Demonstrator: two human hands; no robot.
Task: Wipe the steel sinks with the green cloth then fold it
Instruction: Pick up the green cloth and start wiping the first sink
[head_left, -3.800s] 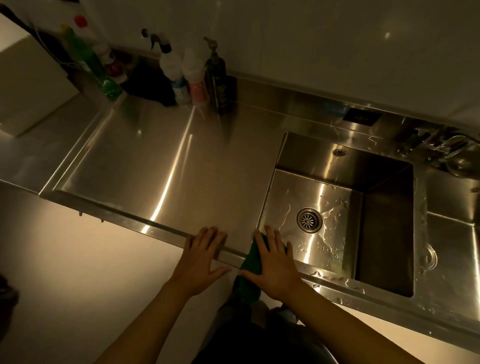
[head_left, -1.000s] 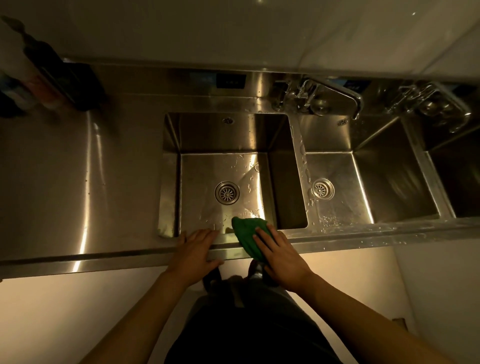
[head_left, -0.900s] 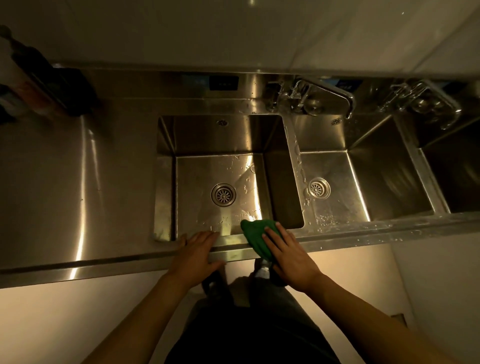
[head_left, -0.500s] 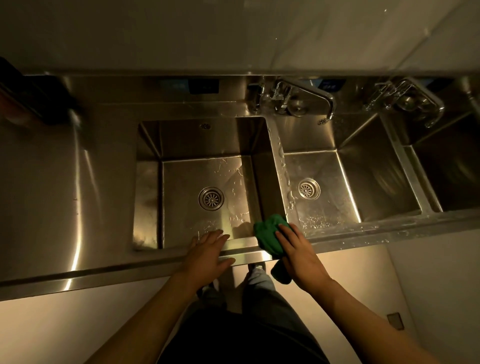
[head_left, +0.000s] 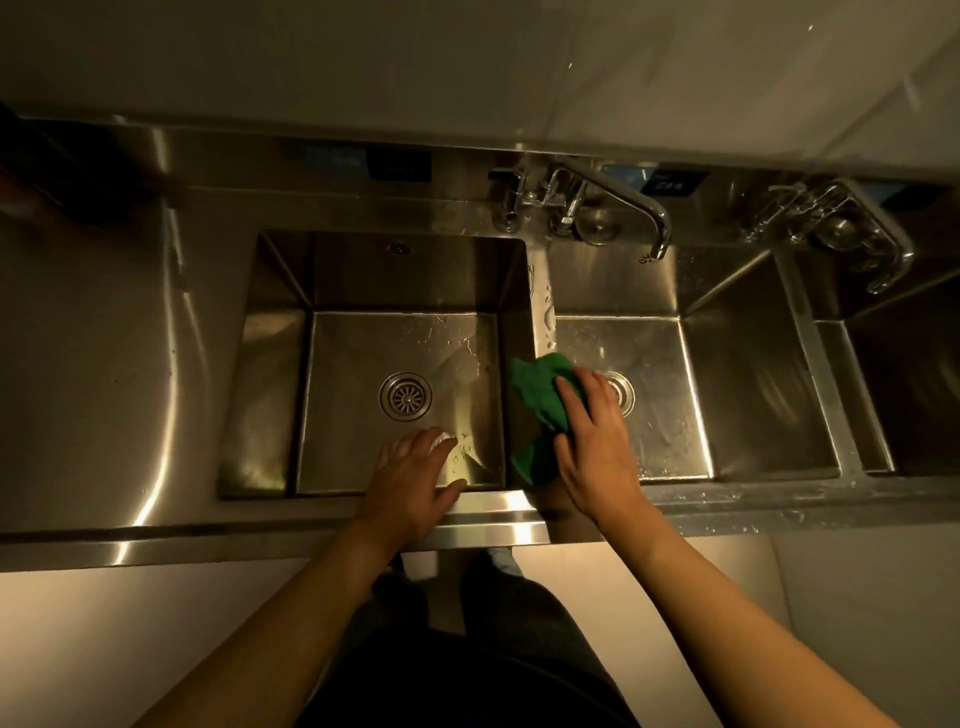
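The green cloth (head_left: 540, 400) lies bunched over the steel divider between the left sink (head_left: 353, 415) and the middle sink (head_left: 727, 395). My right hand (head_left: 592, 441) presses flat on the cloth, with the fingers pointing away from me. My left hand (head_left: 415, 478) is spread out over the front rim of the left sink and holds nothing. Both sink floors show water drops and a round drain.
A swivel tap (head_left: 613, 208) stands behind the divider, its spout over the middle sink. A second tap (head_left: 841, 228) sits farther right above a third sink (head_left: 914, 384). A flat steel counter (head_left: 104, 338) extends to the left. The front ledge (head_left: 779, 504) is wet.
My right hand slid the cloth from the front rim of the left sink rightward, then up onto the divider. My left hand followed along the rim. The view shifted right.
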